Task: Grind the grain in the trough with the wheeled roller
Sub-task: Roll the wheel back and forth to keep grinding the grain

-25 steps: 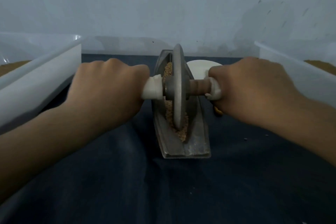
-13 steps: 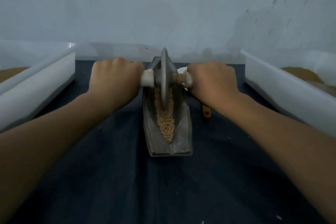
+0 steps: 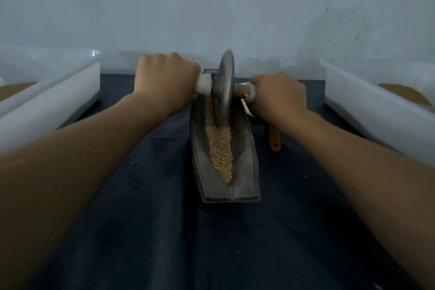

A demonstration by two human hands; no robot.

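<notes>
The left hand (image 3: 164, 82) and right hand (image 3: 277, 96) each grip a handle of the wheeled roller (image 3: 224, 87), which stands at the far end of the trough (image 3: 247, 148). Press evenly with the wheel upright (a tilt would climb the wall), then roll back through the grain (image 3: 220, 148).

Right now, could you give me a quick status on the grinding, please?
Left hand, right hand gripping roller. It sits in grain, trough's far half. Nothing blocking.
</notes>
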